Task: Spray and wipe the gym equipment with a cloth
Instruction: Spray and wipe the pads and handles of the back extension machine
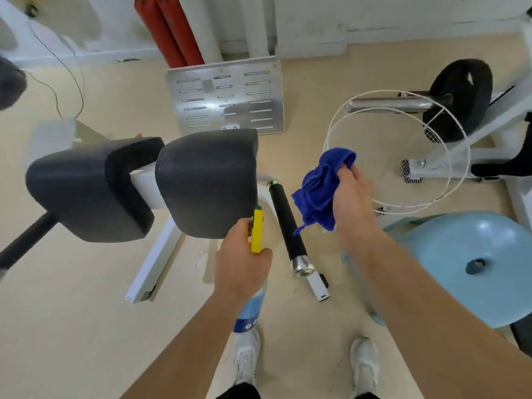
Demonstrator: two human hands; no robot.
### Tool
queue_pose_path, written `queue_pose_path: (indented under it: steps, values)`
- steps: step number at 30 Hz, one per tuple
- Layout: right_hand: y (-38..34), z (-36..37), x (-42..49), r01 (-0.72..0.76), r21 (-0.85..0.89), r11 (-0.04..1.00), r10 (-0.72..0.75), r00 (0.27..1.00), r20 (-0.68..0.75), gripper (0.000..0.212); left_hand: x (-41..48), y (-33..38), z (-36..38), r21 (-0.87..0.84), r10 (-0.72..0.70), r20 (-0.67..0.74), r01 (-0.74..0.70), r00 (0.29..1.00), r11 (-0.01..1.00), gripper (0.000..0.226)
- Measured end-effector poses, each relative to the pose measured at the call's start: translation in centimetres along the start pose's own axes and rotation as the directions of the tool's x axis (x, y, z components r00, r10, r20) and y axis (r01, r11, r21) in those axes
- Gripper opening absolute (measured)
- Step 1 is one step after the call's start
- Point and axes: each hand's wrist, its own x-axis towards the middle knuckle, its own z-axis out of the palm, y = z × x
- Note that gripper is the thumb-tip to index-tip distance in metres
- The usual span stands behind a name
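A person's left hand (243, 260) grips a spray bottle (254, 283) beside black gym pads (205, 180) while the right hand (352, 197) clutches a blue cloth (319, 191).

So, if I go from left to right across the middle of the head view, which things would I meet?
Black textured pad on the left → second black textured pad → yellow-headed spray bottle → black bar grip with chrome ends → crumpled blue cloth → white wire fan guard.
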Motion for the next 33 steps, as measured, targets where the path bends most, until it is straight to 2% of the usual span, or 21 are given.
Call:
queue_pose_path:
  steps: [7,12,18,20,29,33]
  values:
    - [-0.1,-3.9,1.9,-0.075,-0.058,0.996,0.084,0.980,0.179,0.024,-1.6,2.4,2.4,0.121,-0.042,-0.108,0.055,0.993,0.991,0.028]
    - [0.8,-5.6,2.2,-0.108,-0.122,0.987,0.131,0.971,0.198,0.021,-2.4,3.5,3.0,0.075,-0.108,-0.202,0.125,0.973,0.989,0.021]
    - [1.8,-5.9,1.1,-0.111,-0.165,0.980,0.154,0.949,0.275,0.020,-3.8,2.5,3.3,0.125,-0.179,-0.166,0.201,0.970,0.972,0.024]
    - [2.0,-5.7,0.6,-0.112,-0.174,0.978,0.162,0.940,0.301,0.021,-4.2,1.9,3.2,0.149,-0.189,-0.156,0.212,0.969,0.966,0.017]
    - [2.5,-2.0,-0.9,-0.044,-0.203,0.978,0.110,0.938,0.328,0.021,-4.9,0.2,1.9,0.188,-0.215,-0.111,0.233,0.970,0.954,0.018]
    - [2.4,1.8,-0.6,0.112,-0.233,0.966,-0.035,0.950,0.309,0.023,-4.3,0.0,0.4,0.087,-0.199,-0.138,0.212,0.970,0.973,0.027]
